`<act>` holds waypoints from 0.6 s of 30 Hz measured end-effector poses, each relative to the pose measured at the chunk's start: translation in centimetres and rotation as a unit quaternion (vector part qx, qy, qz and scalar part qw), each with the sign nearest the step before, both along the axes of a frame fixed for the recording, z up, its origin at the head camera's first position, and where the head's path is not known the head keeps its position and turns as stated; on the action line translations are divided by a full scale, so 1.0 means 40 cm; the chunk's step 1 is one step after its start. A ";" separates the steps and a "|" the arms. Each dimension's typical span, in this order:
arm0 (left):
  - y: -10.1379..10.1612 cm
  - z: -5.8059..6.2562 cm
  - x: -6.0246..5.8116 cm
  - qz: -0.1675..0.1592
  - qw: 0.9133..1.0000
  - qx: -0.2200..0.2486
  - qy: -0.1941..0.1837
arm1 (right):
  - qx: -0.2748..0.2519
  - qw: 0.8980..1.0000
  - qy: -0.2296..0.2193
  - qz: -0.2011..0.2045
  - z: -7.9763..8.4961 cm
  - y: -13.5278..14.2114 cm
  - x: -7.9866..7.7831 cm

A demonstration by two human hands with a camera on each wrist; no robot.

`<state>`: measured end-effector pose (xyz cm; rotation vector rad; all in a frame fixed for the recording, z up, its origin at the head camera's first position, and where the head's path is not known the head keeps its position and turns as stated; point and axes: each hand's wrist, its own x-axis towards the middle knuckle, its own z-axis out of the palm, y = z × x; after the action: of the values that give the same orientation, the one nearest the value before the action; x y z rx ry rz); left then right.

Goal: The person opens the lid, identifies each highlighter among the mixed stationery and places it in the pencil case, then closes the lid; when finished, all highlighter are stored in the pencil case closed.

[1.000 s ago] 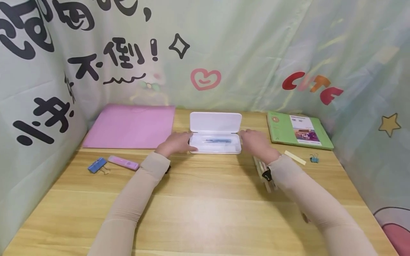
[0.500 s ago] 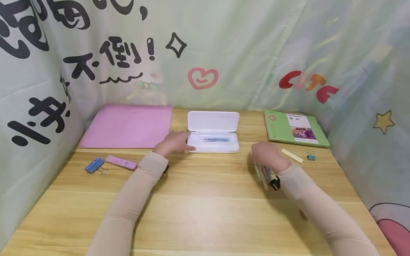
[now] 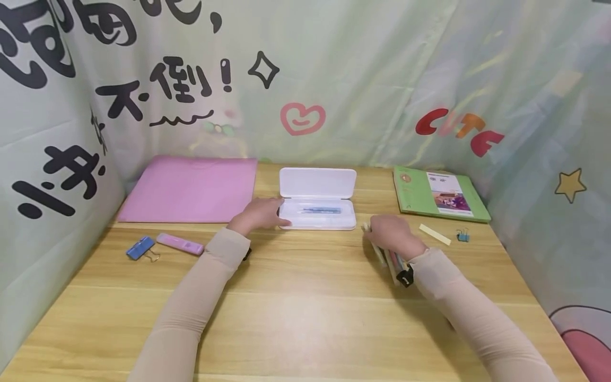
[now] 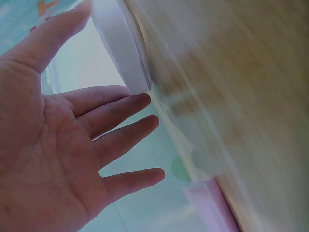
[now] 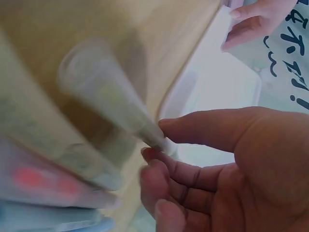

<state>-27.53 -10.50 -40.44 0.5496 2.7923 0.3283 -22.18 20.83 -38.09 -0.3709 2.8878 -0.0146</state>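
An open white pencil case lies at the back middle, lid raised, with a blue pen inside. My left hand rests at its left end. In the left wrist view the thumb and fingers are straight and touch the case's edges. My right hand, right of the case, pinches a pale translucent pen between thumb and fingertips, tilted. Below that hand several more pens, pale, red and blue, lie side by side, partly hidden by the hand and wrist.
A pink folder lies back left, with a blue binder clip and a pink-purple stick-shaped item before it. At right are a green book, a pale yellow strip and a small teal binder clip.
My right hand has moved from beside the case's right end to the pens, pinched one and shifted slightly left with it. My left hand stays at the case.
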 end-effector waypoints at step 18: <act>0.001 -0.002 -0.001 0.001 1.000 0.000 0.000 | 0.020 0.974 0.134 0.182 0.028 -0.147 -0.097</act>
<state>-27.55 -10.46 -40.53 0.5467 2.7926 0.3293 -26.06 14.94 -36.97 -0.9574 3.0235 0.1661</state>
